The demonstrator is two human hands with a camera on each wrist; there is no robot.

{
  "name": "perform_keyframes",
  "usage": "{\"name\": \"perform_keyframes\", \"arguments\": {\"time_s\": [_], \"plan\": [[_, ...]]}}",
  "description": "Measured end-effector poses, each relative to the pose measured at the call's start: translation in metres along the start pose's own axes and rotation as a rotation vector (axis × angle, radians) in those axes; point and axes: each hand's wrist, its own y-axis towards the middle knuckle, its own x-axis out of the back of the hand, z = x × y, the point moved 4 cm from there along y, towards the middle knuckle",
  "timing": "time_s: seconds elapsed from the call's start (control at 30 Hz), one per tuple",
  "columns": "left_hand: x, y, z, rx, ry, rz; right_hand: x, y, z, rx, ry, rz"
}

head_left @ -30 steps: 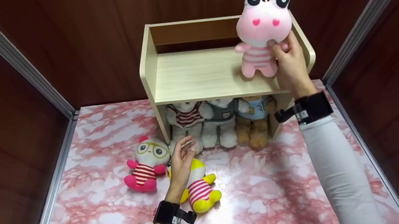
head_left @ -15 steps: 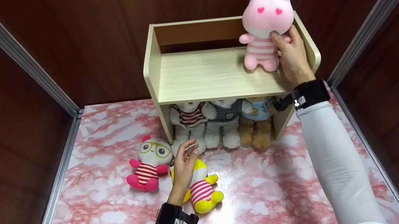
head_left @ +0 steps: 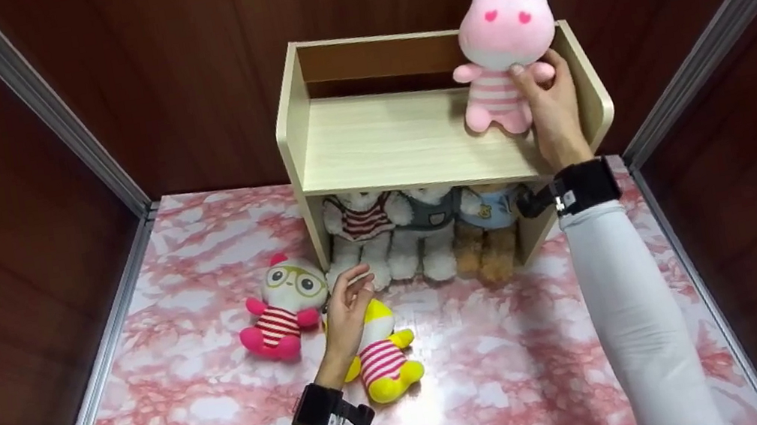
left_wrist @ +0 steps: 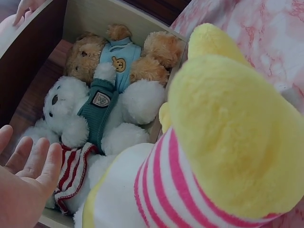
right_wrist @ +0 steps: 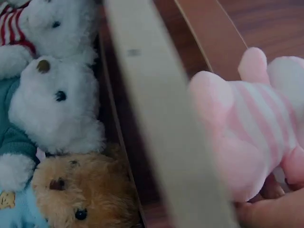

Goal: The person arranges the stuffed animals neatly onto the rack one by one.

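Note:
A pink frog plush with striped body is upright at the right end of the wooden shelf's upper board. My right hand grips its side, thumb in front below the head. In the right wrist view the frog's legs show just past the board's edge. My left hand hangs with loosely bent fingers over a yellow plush in a pink-striped top, hiding part of its head. The left wrist view shows that hand's fingers holding nothing. A panda plush with yellow glasses lies left of it.
Three teddy bears sit side by side in the lower compartment: one in a striped top, one in a green top and a brown one. Dark wood panels enclose the pink marbled floor on three sides.
The right hand has raised the frog plush slightly and carried it back over the upper board, then held nearly still. The left hand has hardly moved; the head view has shifted a little.

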Motion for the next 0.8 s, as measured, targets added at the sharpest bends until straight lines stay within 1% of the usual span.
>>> {"name": "perform_keyframes", "arguments": {"time_s": [0.1, 0.2, 0.3, 0.4, 0.53, 0.63, 0.7, 0.8], "plan": [[0.002, 0.0, -0.002, 0.011, 0.012, -0.014, 0.001, -0.007, -0.002, 0.034, -0.118, -0.052], [0.004, 0.001, -0.003, 0.027, 0.008, -0.029, 0.001, -0.016, -0.003, 0.08, -0.243, -0.08], [0.005, 0.003, -0.003, 0.038, 0.009, -0.044, -0.001, -0.025, 0.001, 0.106, -0.305, -0.089], [0.007, 0.005, -0.002, 0.03, 0.017, -0.059, -0.005, -0.038, 0.009, 0.112, -0.355, -0.109], [0.01, 0.008, -0.002, 0.023, 0.064, -0.068, -0.011, -0.061, 0.024, 0.118, -0.425, -0.139], [0.013, 0.01, -0.002, 0.022, 0.109, -0.073, -0.013, -0.074, 0.029, 0.104, -0.437, -0.15], [0.015, 0.012, -0.001, 0.012, 0.148, -0.081, -0.012, -0.081, 0.029, 0.099, -0.427, -0.15], [0.02, 0.014, 0.002, -0.008, 0.203, -0.1, -0.009, -0.09, 0.027, 0.118, -0.434, -0.151]]}}
